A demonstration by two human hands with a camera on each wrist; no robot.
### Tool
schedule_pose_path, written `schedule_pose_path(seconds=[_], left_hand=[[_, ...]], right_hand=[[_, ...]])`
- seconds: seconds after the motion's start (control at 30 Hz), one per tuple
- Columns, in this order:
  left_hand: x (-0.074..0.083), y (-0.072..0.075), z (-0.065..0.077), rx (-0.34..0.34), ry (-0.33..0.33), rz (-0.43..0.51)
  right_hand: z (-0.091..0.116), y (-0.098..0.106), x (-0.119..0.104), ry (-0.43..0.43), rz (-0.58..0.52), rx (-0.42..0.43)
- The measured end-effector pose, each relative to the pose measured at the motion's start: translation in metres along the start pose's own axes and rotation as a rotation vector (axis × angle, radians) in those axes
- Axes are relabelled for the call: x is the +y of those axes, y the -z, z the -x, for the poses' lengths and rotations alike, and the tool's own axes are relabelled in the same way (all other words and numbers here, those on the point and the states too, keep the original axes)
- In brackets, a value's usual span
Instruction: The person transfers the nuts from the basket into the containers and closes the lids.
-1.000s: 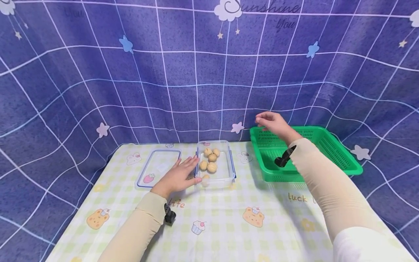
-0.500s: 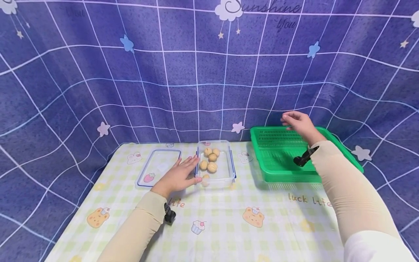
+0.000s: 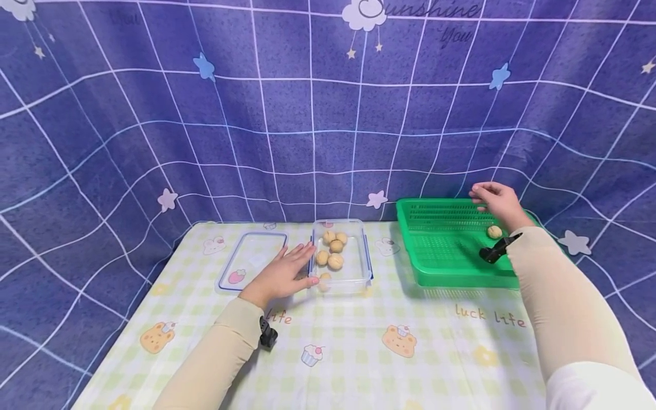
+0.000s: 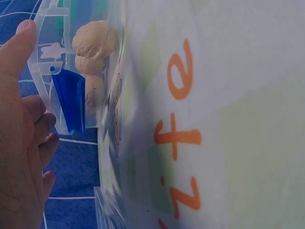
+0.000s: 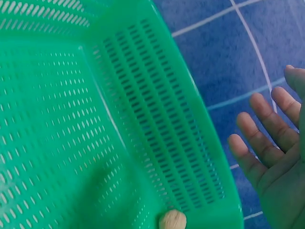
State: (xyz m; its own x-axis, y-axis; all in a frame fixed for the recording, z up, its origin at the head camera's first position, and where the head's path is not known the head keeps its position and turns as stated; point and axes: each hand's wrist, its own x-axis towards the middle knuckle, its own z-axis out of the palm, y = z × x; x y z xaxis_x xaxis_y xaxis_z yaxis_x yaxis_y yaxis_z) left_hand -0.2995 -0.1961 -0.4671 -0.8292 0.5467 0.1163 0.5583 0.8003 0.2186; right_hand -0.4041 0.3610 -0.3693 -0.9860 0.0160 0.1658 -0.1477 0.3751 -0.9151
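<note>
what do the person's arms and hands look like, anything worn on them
The left hand and right hand are ungloved. The left sleeve and right sleeve are plain beige, lightly wrinkled, ending at the wrists. White fabric shows higher on the right arm. A black left wrist device and black right wrist device are worn too.

Left hand (image 3: 281,277) touches clear box (image 3: 357,256), right hand (image 3: 499,204) above green basket (image 3: 456,279).

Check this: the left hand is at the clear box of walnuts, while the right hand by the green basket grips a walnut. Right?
Not quite: the right hand holds nothing, as the right wrist view shows; one walnut lies in the green basket. The left hand is at the clear box.
</note>
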Motion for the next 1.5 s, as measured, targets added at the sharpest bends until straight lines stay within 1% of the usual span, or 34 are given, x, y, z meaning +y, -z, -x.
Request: schedule_pose_path(seconds=[0.13,0.23,0.33,0.43,0.6,0.7,0.87,1.0,1.1,1.17,1.27,1.5], left_hand=[[0.000,0.000,-0.001,0.001,0.004,-0.006],[0.000,0.000,-0.001,0.006,0.004,-0.006],[0.001,0.000,-0.002,0.012,-0.005,0.008],[0.002,-0.001,-0.002,0.020,-0.013,0.013],[0.003,-0.001,0.000,0.014,-0.007,0.005],[0.003,-0.001,0.000,0.008,-0.002,0.011],[0.002,-0.002,0.000,0.003,-0.003,0.003],[0.001,-0.003,0.000,0.000,-0.002,0.004],[0.001,-0.002,0.000,0.004,-0.002,0.005],[0.001,-0.002,0.001,0.005,0.001,0.008],[0.001,-0.002,0.001,0.011,0.001,0.006],[0.000,-0.002,0.002,0.018,-0.001,0.007]], right_hand=[[0.000,0.008,0.010,-0.014,0.023,0.016],[0.003,0.014,0.019,-0.045,0.020,0.024],[0.008,0.020,0.027,-0.089,0.007,0.034],[0.013,0.024,0.033,-0.132,-0.036,0.050],[0.017,0.031,0.043,-0.174,-0.067,0.060],[0.019,0.035,0.049,-0.194,-0.005,0.061],[0.024,0.040,0.056,-0.258,0.131,0.053],[0.025,0.041,0.060,-0.297,0.202,0.046],[0.023,0.042,0.063,-0.307,0.239,0.028],[0.021,0.042,0.064,-0.314,0.256,0.007],[0.019,0.041,0.067,-0.310,0.309,-0.033],[0.017,0.038,0.066,-0.321,0.290,-0.175]])
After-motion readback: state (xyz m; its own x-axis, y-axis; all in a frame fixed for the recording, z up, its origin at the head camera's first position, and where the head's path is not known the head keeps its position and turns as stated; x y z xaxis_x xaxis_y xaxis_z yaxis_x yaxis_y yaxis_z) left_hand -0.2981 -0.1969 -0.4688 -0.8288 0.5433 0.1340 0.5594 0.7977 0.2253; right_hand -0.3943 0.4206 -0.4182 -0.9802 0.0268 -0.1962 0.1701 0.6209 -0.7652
